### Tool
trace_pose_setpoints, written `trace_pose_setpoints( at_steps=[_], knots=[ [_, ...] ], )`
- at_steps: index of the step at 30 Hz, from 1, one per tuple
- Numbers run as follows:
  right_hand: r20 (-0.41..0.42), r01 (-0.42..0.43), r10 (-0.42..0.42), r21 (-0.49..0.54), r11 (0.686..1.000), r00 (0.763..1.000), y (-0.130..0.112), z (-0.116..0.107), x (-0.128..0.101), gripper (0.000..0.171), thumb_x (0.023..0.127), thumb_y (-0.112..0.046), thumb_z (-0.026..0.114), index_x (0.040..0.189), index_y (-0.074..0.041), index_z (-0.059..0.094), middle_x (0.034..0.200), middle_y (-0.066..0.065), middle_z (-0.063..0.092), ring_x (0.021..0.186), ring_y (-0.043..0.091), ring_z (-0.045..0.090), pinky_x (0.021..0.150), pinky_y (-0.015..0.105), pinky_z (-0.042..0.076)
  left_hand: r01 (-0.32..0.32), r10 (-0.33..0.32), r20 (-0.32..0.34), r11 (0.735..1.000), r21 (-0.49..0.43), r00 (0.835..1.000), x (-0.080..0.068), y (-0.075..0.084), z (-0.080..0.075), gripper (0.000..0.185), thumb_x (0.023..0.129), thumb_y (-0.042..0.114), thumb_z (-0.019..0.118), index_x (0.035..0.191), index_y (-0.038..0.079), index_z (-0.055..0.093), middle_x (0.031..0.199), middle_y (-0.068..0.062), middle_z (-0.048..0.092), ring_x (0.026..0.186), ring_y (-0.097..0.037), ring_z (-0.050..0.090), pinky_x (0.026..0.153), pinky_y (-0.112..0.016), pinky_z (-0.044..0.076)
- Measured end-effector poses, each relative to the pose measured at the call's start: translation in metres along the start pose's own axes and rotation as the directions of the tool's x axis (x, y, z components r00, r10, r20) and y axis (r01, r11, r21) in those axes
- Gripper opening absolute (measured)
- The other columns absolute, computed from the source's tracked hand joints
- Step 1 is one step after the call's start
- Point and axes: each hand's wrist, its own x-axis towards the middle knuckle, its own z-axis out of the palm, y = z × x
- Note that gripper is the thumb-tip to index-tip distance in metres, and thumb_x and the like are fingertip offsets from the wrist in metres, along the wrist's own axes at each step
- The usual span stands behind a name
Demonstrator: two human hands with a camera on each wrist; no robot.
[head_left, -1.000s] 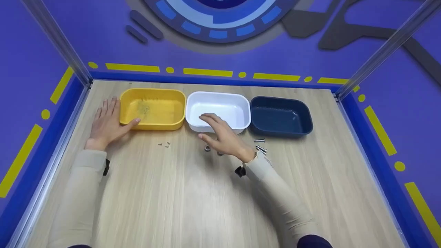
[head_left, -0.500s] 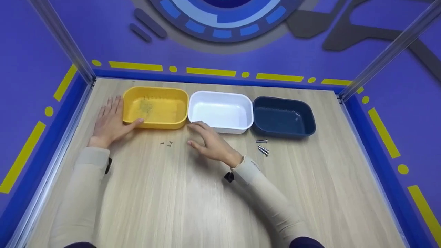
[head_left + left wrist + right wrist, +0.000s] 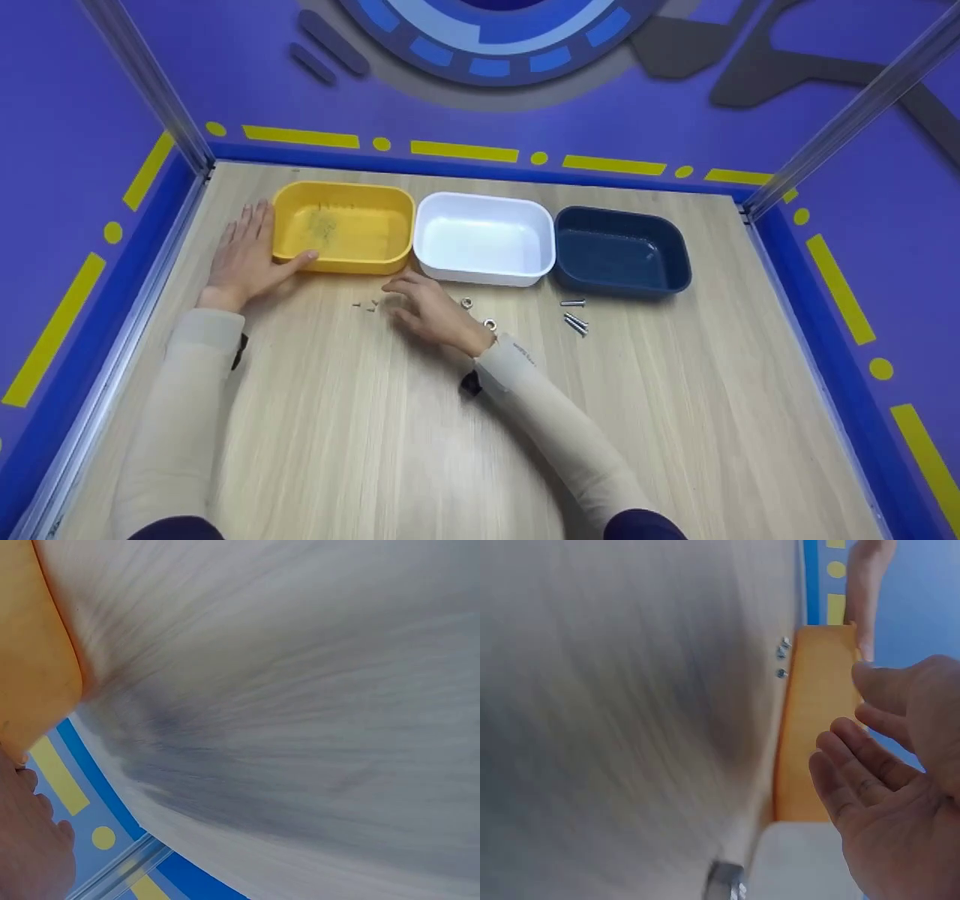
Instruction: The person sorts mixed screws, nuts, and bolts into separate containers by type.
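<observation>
My left hand (image 3: 244, 259) rests along the left side of a yellow bin (image 3: 341, 265), fingers straight and thumb at its front rim. The left wrist view catches its fingers (image 3: 52, 821) beside the bin's wall (image 3: 37, 645). Over the table, right of three small screws (image 3: 371, 310), hovers my right hand (image 3: 435, 315), its fingers loosely bent and nothing between them. In the right wrist view, the thumb and fingers (image 3: 866, 780) are apart, and the screws (image 3: 781, 673) lie in front of the yellow bin (image 3: 817, 720). Two nuts (image 3: 490, 325) sit on the table close to the right hand.
A white bin (image 3: 484, 276) stands right of the yellow one, then a dark blue bin (image 3: 622, 288); all three form a row near the back wall. Several bolts (image 3: 576, 323) lie before the dark bin. Purple-blue panels (image 3: 487, 112) enclose the wooden table (image 3: 337, 420).
My right hand has moved left and slightly down, from before the white bin to beside the small screws, uncovering the nuts. My left hand keeps its place on the yellow bin.
</observation>
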Motion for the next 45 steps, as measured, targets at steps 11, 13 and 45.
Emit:
trace_pose_setpoints(
  at_steps=[11,13,45],
  knots=[
    [0.012,-0.048,0.048,0.008,0.999,0.999,0.003,0.018,0.025,0.028,0.101,-0.005,0.071,0.128,-0.001,0.074,0.126,0.011,0.072,0.120,0.024,0.067,0.109,0.026,0.054,-0.008,0.008,0.005,1.000,-0.010,1.000,0.002,-0.001,-0.001,0.124,0.095,0.080,0.053,0.169,-0.003,0.001,0.177,-0.028,0.003,0.165,-0.048,0.004,0.134,-0.065,0.003],
    [0.009,-0.058,0.058,0.013,0.998,0.998,0.003,0.021,0.028,0.026,0.101,-0.005,0.071,0.126,-0.001,0.076,0.123,0.011,0.073,0.118,0.024,0.067,0.107,0.026,0.054,-0.009,0.009,0.005,1.000,-0.012,1.000,0.002,-0.001,-0.001,0.124,0.095,0.080,0.054,0.169,-0.003,0.001,0.177,-0.028,0.003,0.165,-0.049,0.004,0.134,-0.065,0.003],
    [-0.015,-0.032,0.032,-0.004,0.999,0.999,0.009,0.029,0.040,0.015,0.102,-0.005,0.070,0.103,-0.006,0.085,0.101,0.006,0.080,0.104,0.020,0.071,0.097,0.029,0.056,-0.001,0.001,0.004,1.000,-0.006,1.000,0.001,0.000,0.000,0.124,0.095,0.080,0.054,0.169,-0.003,0.001,0.177,-0.028,0.005,0.165,-0.048,0.006,0.134,-0.065,0.005]
  ],
)
